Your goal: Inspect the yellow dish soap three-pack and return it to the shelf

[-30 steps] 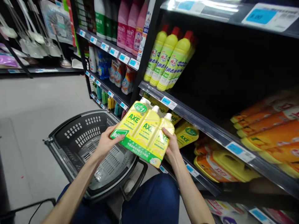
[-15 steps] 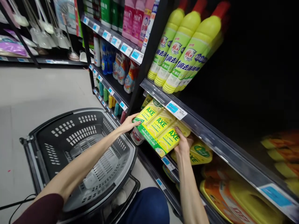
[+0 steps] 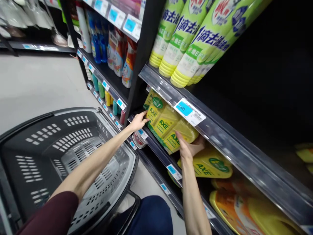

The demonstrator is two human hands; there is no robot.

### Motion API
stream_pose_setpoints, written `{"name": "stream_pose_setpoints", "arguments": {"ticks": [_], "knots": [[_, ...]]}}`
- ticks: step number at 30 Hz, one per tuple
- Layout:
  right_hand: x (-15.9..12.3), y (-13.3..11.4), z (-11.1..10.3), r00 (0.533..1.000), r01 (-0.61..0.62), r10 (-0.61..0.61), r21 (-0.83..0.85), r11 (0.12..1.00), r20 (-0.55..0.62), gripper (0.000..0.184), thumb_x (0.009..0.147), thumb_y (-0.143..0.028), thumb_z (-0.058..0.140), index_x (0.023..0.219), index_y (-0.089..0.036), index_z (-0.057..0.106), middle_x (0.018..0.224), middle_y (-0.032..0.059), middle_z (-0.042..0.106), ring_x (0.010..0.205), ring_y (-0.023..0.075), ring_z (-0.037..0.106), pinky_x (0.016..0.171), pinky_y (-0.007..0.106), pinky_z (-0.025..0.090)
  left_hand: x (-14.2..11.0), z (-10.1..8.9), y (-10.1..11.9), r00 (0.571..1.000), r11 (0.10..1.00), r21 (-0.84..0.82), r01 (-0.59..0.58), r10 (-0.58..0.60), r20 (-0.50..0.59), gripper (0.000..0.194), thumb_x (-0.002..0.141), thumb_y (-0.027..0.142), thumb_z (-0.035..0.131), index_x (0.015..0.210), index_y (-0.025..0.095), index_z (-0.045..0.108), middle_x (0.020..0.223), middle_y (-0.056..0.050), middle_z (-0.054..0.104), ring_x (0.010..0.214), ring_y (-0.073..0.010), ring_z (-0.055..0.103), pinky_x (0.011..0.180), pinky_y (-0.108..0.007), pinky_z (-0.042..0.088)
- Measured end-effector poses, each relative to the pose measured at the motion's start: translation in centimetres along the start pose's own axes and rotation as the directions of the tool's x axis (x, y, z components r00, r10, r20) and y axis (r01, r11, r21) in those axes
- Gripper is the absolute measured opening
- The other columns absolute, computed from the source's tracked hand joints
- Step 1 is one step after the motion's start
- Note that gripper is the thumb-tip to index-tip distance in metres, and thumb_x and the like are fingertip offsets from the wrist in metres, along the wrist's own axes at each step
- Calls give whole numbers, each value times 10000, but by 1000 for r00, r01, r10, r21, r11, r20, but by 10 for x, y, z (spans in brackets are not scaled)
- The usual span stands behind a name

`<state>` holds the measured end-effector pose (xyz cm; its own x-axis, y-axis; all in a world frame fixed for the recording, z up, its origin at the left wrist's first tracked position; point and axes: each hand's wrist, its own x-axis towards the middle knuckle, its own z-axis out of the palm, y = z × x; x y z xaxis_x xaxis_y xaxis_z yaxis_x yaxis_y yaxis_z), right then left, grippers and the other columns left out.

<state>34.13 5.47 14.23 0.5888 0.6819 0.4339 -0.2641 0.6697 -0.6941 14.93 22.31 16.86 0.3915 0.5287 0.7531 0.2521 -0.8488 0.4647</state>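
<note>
A yellow three-bottle AXE pack (image 3: 166, 125) with a green band lies tilted inside the lower shelf bay, just under the shelf rail (image 3: 220, 137). My left hand (image 3: 138, 121) grips its left end, fingers curled on the edge. At the pack's right end my right hand (image 3: 189, 148) clasps it from below. Another yellow AXE refill pack (image 3: 210, 164) lies right beside my right hand.
A black plastic shopping basket (image 3: 63, 156) stands on the floor at the left, by my knee. Tall yellow-green bottles (image 3: 190, 42) fill the shelf above. Orange and yellow jugs (image 3: 244, 209) sit at the lower right. Spray bottles (image 3: 117, 49) line the shelves further left.
Both hands have carried the AXE pack from above the basket forward and into the lower shelf bay. The camera has dipped closer to the shelf.
</note>
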Motion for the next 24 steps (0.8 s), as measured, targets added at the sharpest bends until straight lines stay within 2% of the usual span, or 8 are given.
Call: {"name": "stream_pose_setpoints", "arguments": {"ticks": [2,4,7,9,12,16,21,24], "knots": [[-1,4,5,997,39,-37,28,999,-71,698,602,-86,765,1242,-272,558,1310,50,580,1344,290,419,931,458,555,-2,-2,9,999,989,144,28,-24,-31,548,799,181,560,1322,33,490,1254,-199,596,1188,-323,546,1051,-451,407],[0,7,12,978,155,-162,-62,986,-134,764,534,-65,804,1223,-274,548,1336,44,556,1367,273,387,1015,444,496,-8,-5,22,998,968,250,24,-9,-61,616,767,150,573,1355,22,442,1313,-216,548,1236,-333,503,1077,-459,386],[5,7,22,896,372,-421,-279,885,-139,738,454,-119,866,1123,-203,568,1282,103,581,1262,298,507,1075,455,432,-24,-10,40,997,953,301,-45,62,-47,652,765,136,546,1390,43,387,1427,-198,452,1329,-311,417,1130,-456,339],[9,7,28,849,456,-521,-378,806,-84,682,468,-200,877,1075,-164,567,1208,136,613,1146,307,589,1035,477,463,-36,-11,46,997,949,305,-76,79,1,645,785,145,513,1406,57,364,1460,-184,421,1361,-292,386,1144,-462,324],[15,10,35,840,486,-542,-395,780,-36,655,513,-265,864,1074,-129,555,1137,148,637,1076,297,621,963,454,514,-50,-9,46,996,947,310,-80,62,68,661,796,162,492,1422,26,329,1492,-212,360,1396,-281,336,1163,-455,297],[23,19,44,826,510,-563,-433,743,6,732,527,-310,856,1147,-91,534,1145,171,622,1118,304,596,936,407,525,-59,-4,42,992,952,296,-80,46,121,678,799,168,478,1431,-5,304,1513,-230,304,1420,-275,281,1177,-435,268],[28,31,54,776,549,-631,-522,652,28,853,552,-382,836,1261,-71,479,1241,185,557,1179,282,555,1033,392,444,-73,-1,51,990,965,255,-67,34,134,680,799,179,475,1444,34,316,1517,-187,322,1417,-278,287,1179,-441,270],[33,37,56,755,554,-654,-571,605,39,884,583,-422,816,1305,-62,453,1275,193,531,1235,281,510,1086,399,384,-84,-2,68,991,972,231,-47,16,135,655,811,193,471,1435,40,342,1502,-182,353,1406,-282,312,1177,-446,278]]}}
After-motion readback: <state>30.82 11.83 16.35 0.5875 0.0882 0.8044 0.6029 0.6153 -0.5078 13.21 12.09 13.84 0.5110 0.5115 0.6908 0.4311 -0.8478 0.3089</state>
